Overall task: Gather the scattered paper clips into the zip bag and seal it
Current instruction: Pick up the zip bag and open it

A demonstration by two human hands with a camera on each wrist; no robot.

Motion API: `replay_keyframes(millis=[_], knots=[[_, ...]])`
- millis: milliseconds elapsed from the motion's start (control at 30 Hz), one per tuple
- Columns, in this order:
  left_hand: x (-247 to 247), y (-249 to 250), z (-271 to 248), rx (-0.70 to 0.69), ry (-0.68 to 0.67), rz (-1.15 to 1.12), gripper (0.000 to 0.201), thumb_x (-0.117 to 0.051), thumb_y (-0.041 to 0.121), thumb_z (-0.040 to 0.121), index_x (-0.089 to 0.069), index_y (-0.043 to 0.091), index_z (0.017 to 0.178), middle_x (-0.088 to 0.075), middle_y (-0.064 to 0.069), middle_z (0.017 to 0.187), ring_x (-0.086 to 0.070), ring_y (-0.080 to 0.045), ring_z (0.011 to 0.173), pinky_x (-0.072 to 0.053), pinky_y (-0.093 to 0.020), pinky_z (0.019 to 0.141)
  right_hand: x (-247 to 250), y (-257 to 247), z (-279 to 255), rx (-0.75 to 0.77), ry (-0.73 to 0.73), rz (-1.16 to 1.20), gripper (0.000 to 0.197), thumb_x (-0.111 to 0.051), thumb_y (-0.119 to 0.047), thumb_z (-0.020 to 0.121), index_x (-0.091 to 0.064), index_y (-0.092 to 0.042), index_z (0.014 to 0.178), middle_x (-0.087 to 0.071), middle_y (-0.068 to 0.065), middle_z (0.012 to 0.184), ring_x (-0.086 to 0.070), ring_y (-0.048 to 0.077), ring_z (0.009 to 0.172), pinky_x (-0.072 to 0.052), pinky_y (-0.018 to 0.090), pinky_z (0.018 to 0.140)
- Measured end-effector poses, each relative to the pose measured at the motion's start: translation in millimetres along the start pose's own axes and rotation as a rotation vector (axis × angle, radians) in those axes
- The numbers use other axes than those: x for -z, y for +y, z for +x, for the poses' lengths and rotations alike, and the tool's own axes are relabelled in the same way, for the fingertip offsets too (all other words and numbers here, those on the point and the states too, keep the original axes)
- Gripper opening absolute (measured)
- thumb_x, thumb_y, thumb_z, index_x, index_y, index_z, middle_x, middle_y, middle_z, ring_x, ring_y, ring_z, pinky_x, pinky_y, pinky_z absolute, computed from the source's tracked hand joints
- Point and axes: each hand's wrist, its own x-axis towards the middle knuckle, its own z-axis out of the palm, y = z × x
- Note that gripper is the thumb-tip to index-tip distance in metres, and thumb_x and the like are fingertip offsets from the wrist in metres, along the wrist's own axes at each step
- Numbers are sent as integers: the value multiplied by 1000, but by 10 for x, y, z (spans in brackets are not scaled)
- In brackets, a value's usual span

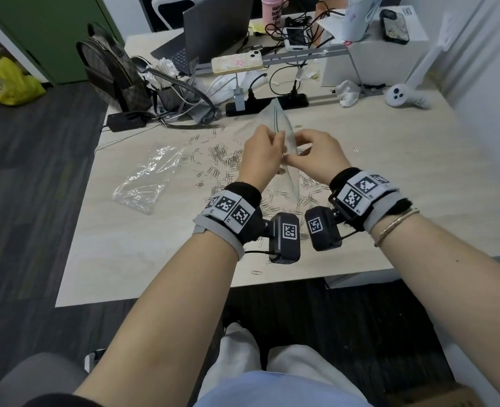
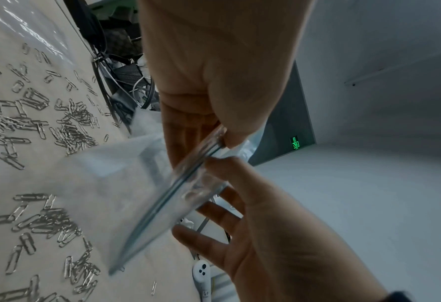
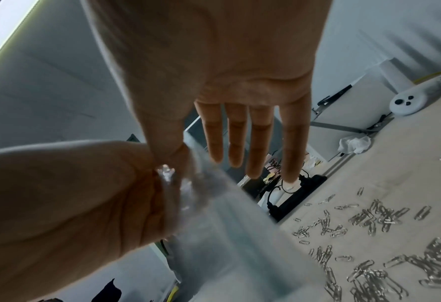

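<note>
pinching the zip bag (image 1: 284,133), left hand (image 1: 262,155) and right hand (image 1: 316,155) hover above the table (image 1: 389,171).

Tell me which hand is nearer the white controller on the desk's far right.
Right. The right hand holds the zip bag on the side toward the white controller; the left hand sits farther across the bag.

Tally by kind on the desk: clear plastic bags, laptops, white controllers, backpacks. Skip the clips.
Clear plastic bags: 2, the zip bag held up and a crinkled bag flat on the desk
Laptops: 1
White controllers: 1
Backpacks: 1
Total: 5
</note>
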Motion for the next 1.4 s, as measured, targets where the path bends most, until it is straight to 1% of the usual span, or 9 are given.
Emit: replay_keyframes(millis=[200,300,433,567,733,867,1033,1167,1400], knots=[[16,-22,-54,-74,-198,216,25,-55,3,80,-45,13,101,-62,-7,82,-58,-20,74,-38,-23,52,54,116,13,-168,64,88,32,-45,-5,86,-66,-13,107,-68,9,100,-66,25,77,-58,41,68],[97,-32,-13,-44,-70,226,25,-48,1,83,-55,11,105,-54,1,78,-47,-13,60,-38,-19,47,204,146,87,-303,187,130,30,-36,-13,89,-63,-12,103,-70,13,87,-67,29,68,-58,47,71],[194,-163,158,2,137,222,30,-40,6,89,-67,2,102,-64,-17,101,-55,-25,67,-40,-26,57,324,160,124,-357,212,164,30,-36,-17,90,-61,-2,97,-68,18,88,-67,30,62,-58,50,63],[109,-165,202,20,179,209,29,-39,16,93,-61,-2,99,-54,-21,107,-59,-38,79,-56,-46,71,246,131,52,-250,86,161,30,-62,-9,81,-60,-9,111,-63,8,88,-65,22,66,-60,38,56],[72,-154,152,-24,201,270,8,-53,8,90,-51,6,97,-55,-12,107,-51,-22,85,-40,-27,72,130,94,-15,-105,36,107,49,-58,1,78,-48,-12,124,-64,3,102,-65,20,84,-57,35,73],[139,-216,166,9,237,228,17,-53,3,82,-44,15,74,-56,-4,84,-60,-30,88,-51,-36,73,163,78,-7,-55,174,291,27,-35,7,86,-33,-14,104,-60,13,109,-68,20,85,-49,16,61],[144,-139,122,42,212,142,22,-54,6,79,-41,19,66,-52,0,74,-65,-33,77,-57,-48,69,224,67,-37,250,287,-11,37,-39,15,71,-65,-11,72,-61,12,112,-58,25,104,-47,35,90],[63,44,24,-94,74,152,11,-57,5,83,-50,13,83,-59,-6,91,-62,-27,86,-53,-40,79,150,53,-15,144,60,-227,39,-44,7,81,-70,-8,105,-41,12,142,-44,24,127,-32,30,109],[49,71,-133,-213,-65,120,23,-49,-3,88,-37,17,90,-59,-3,102,-65,-20,83,-54,-32,65,229,154,-78,-207,12,-328,48,-48,0,83,-44,-2,130,-33,17,138,-51,37,114,-43,38,99]])
